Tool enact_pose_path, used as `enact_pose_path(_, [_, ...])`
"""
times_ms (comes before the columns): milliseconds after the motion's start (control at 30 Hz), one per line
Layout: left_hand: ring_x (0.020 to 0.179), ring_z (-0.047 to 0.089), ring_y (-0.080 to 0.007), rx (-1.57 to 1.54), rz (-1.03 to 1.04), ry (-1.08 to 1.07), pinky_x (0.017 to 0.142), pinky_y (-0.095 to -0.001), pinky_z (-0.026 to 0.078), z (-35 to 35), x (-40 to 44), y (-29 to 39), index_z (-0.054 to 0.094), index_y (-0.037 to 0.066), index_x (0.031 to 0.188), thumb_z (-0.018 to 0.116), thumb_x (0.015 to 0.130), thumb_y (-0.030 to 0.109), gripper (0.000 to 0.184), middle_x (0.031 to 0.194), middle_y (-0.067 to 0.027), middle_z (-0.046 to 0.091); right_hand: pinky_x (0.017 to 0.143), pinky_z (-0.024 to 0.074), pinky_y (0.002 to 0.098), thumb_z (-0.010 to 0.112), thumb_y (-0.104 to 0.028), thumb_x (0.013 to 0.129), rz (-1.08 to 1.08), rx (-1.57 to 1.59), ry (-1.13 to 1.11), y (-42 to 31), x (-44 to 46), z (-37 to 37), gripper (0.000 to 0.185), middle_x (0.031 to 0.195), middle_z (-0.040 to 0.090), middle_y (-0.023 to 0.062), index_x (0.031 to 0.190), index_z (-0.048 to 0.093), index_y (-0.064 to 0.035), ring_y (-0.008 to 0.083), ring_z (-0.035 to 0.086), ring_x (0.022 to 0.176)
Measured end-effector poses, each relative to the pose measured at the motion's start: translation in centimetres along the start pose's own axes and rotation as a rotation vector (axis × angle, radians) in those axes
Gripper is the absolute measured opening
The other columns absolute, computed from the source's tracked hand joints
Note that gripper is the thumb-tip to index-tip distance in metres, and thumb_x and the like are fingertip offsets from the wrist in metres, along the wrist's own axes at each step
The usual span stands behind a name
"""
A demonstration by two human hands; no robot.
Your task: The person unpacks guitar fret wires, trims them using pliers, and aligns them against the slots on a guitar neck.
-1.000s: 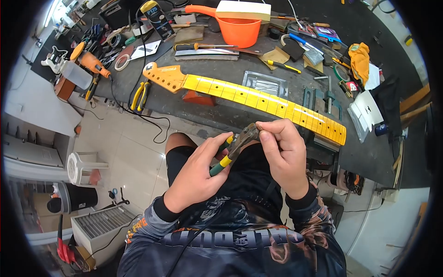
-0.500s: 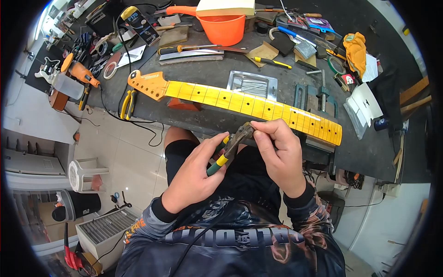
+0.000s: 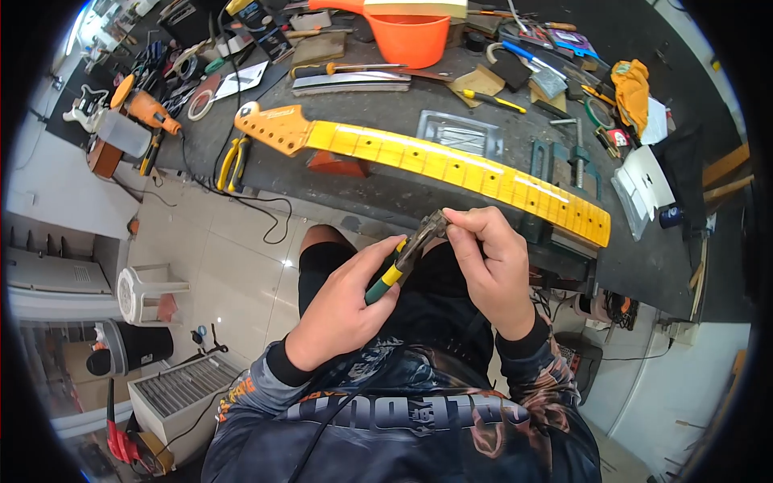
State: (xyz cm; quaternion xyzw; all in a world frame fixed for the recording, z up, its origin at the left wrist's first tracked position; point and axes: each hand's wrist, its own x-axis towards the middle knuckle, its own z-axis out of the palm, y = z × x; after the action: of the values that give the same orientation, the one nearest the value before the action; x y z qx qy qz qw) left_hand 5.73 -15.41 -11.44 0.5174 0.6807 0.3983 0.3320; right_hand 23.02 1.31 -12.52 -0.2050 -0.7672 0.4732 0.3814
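My left hand (image 3: 342, 306) is closed around a pair of pliers (image 3: 392, 275) with green and yellow handles. Their dark metal jaws point up and to the right, over my lap. At the jaw tips, my right hand (image 3: 493, 270) pinches thumb against forefinger; whatever small thing lies between them is hidden. Beyond both hands a glossy yellow guitar neck (image 3: 435, 163) lies along the bench, headstock to the left. Its fretboard carries dark dot inlays. Just behind the neck sits a clear plastic tray (image 3: 425, 127) with thin metal strips in it.
Yellow-and-black pliers (image 3: 234, 165) lie at the bench's front left edge, near a black cable. An orange pot (image 3: 408, 40) stands at the back. To the right are a vise (image 3: 578, 157), an orange glove (image 3: 630, 92) and a white open box (image 3: 646, 177).
The view has shifted slightly, so the bench and neck appear a little further right and the back items higher. The pliers have rolled slightly in my left hand; both hands keep their grip.
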Motion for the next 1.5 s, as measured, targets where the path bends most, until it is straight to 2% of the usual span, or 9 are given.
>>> enact_pose_path(333, [0.115, 0.073, -0.0330, 0.055, -0.034, 0.156, 0.106, -0.0426, 0.056, -2.7, -3.5, -2.4, 0.055, 0.001, 0.160, 0.065, 0.101, 0.001, 0.060, 0.129, -0.0197, 0.071, 0.070, 0.0521, 0.0292, 0.073, -0.001, 0.109, -0.005, 0.085, -0.108, 0.3, 0.6, 5.5, 0.016, 0.093, 0.072, 0.0086, 0.125, 0.075, 0.0011, 0.0149, 0.066, 0.075])
enact_pose_path(600, [0.119, 0.073, -0.0396, 0.044, -0.063, 0.221, 0.105, -0.0424, 0.055, -3.4, -4.3, -3.9, 0.059, -0.001, 0.150, 0.069, 0.108, 0.010, 0.045, 0.132, -0.0237, 0.072, 0.070, 0.0539, 0.0333, 0.073, -0.003, 0.108, -0.104, -0.033, -0.154, -0.2, 1.7, 7.6, 0.014, 0.093, 0.073, 0.0128, 0.122, 0.074, 0.0009, 0.0248, 0.069, 0.074])
enact_pose_path(700, [0.114, 0.075, -0.0403, 0.025, -0.093, 0.240, 0.101, -0.0414, 0.056, -3.1, -4.3, -4.7, 0.063, -0.002, 0.142, 0.070, 0.109, 0.012, 0.037, 0.126, -0.0226, 0.075, 0.069, 0.0536, 0.0342, 0.073, -0.003, 0.108, -0.153, -0.057, -0.142, 0.5, 1.7, 8.2, 0.014, 0.092, 0.072, 0.0135, 0.122, 0.074, 0.0005, 0.0264, 0.069, 0.073])
enact_pose_path(867, [0.092, 0.074, -0.0264, -0.142, -0.199, 0.309, 0.089, -0.0386, 0.058, -2.8, -4.2, -5.6, 0.069, 0.000, 0.132, 0.070, 0.111, 0.015, 0.026, 0.098, -0.0098, 0.075, 0.068, 0.0518, 0.0330, 0.073, -0.003, 0.109, 0.015, 0.028, -0.105, 0.7, 1.4, 8.5, 0.014, 0.090, 0.070, 0.0113, 0.123, 0.074, -0.0001, 0.0220, 0.066, 0.071])
enact_pose_path(900, [0.095, 0.070, -0.0207, -0.100, -0.213, 0.276, 0.092, -0.0368, 0.056, -3.4, -4.0, -5.6, 0.067, 0.001, 0.139, 0.069, 0.112, 0.016, 0.031, 0.100, -0.0070, 0.072, 0.067, 0.0511, 0.0322, 0.072, -0.003, 0.110, 0.032, 0.041, -0.096, 0.8, 1.3, 8.5, 0.014, 0.088, 0.070, 0.0103, 0.123, 0.074, -0.0002, 0.0198, 0.065, 0.070])
enact_pose_path(1000, [0.103, 0.071, -0.0226, -0.019, -0.026, 0.296, 0.097, -0.0367, 0.055, -3.9, -3.2, -5.5, 0.063, 0.002, 0.147, 0.069, 0.111, 0.015, 0.039, 0.108, -0.0095, 0.073, 0.067, 0.0495, 0.0300, 0.071, -0.003, 0.111, 0.090, 0.092, -0.115, 0.7, 1.2, 8.4, 0.014, 0.085, 0.068, 0.0074, 0.124, 0.074, -0.0003, 0.0141, 0.062, 0.070])
enact_pose_path(1033, [0.110, 0.072, -0.0263, 0.049, -0.054, 0.256, 0.102, -0.0386, 0.055, -4.1, -3.3, -6.0, 0.059, 0.002, 0.155, 0.071, 0.108, 0.011, 0.049, 0.117, -0.0129, 0.073, 0.067, 0.0495, 0.0300, 0.071, -0.003, 0.111, 0.089, 0.091, -0.117, 0.7, 1.3, 8.5, 0.014, 0.085, 0.068, 0.0074, 0.124, 0.074, -0.0003, 0.0141, 0.062, 0.070])
enact_pose_path(1200, [0.115, 0.073, -0.0320, 0.040, -0.067, 0.220, 0.105, -0.0418, 0.055, -3.6, -3.2, -5.3, 0.057, 0.002, 0.158, 0.072, 0.103, 0.006, 0.057, 0.123, -0.0164, 0.073, 0.066, 0.0484, 0.0282, 0.070, -0.004, 0.112, 0.102, 0.144, -0.112, 0.6, 1.2, 8.5, 0.013, 0.084, 0.066, 0.0047, 0.124, 0.074, 0.0003, 0.0097, 0.060, 0.071])
enact_pose_path(1500, [0.124, 0.071, -0.0389, 0.063, -0.092, 0.186, 0.110, -0.0434, 0.053, -3.7, -3.4, -5.2, 0.053, 0.004, 0.164, 0.072, 0.101, 0.004, 0.065, 0.135, -0.0210, 0.071, 0.067, 0.0492, 0.0282, 0.070, -0.004, 0.112, 0.129, 0.154, -0.132, 1.2, 1.1, 8.6, 0.013, 0.085, 0.068, 0.0058, 0.123, 0.074, 0.0004, 0.0106, 0.061, 0.072])
